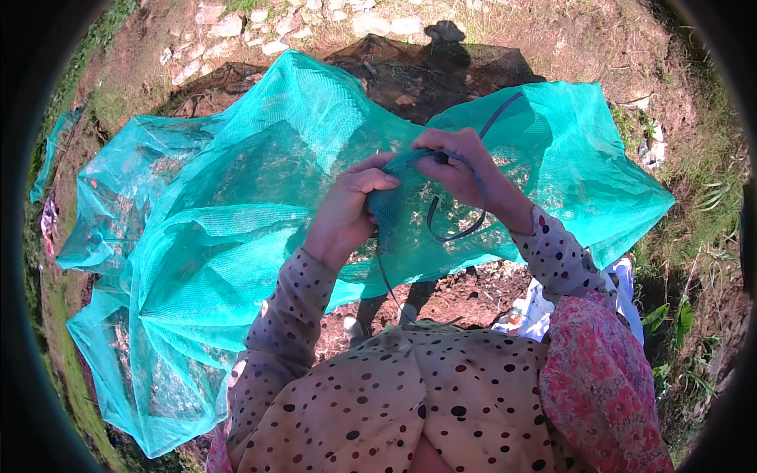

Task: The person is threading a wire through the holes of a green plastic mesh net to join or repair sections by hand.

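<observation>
Green mesh netting (pixel 229 236) spreads wide in front of me, with one edge lifted toward my chest. My left hand (pixel 347 203) pinches that raised edge between thumb and fingers. Just to its right, my right hand (pixel 467 167) is closed on the same edge, together with a dark flat strap (pixel 465 235). One end of the strap sticks up past the right wrist, and another part curls below the hand. At the right fingers sits a small dark lump whose kind I cannot make out. A thin dark cord (pixel 383 268) hangs below the netting between my hands.
Pale stones (pixel 229 25) lie on dry ground at the far side. A white and blue cloth or bag (pixel 532 307) lies beside my right elbow. Grass and weeds (pixel 694 221) grow at the right. My shoes (pixel 355 329) show on brown soil below the netting.
</observation>
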Demonstrator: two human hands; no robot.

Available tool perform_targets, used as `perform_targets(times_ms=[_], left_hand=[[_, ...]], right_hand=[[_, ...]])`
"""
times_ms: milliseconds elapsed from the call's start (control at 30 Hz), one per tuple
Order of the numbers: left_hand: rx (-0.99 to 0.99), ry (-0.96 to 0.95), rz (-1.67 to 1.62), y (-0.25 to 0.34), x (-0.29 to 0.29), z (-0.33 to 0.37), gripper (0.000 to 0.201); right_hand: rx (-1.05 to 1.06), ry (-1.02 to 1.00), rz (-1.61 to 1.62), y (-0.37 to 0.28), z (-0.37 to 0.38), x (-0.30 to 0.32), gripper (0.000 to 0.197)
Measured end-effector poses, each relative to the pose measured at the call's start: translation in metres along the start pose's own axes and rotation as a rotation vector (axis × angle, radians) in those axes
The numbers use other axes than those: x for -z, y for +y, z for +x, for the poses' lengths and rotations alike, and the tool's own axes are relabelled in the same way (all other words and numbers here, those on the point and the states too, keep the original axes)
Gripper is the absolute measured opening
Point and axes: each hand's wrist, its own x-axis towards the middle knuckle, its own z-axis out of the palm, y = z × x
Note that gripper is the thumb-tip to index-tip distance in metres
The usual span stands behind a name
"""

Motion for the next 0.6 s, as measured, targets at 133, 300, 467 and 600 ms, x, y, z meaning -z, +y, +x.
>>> perform_targets(times_ms=[133,300,467,600], left_hand=[[0.016,-0.094,0.073,-0.001,0.008,0.010,0.028],[0.021,-0.158,0.191,0.007,0.010,0.012,0.024],[-0.024,-0.066,0.217,0.004,-0.001,0.015,0.020],[-0.025,-0.050,0.188,0.005,0.004,0.016,0.018]], right_hand=[[-0.102,0.064,0.055,0.000,-0.003,-0.004,0.013],[-0.082,0.040,0.116,0.010,0.002,-0.005,0.011],[-0.098,-0.024,0.080,0.010,0.011,0.003,0.012],[-0.162,-0.105,0.086,0.015,0.017,0.006,0.013]])
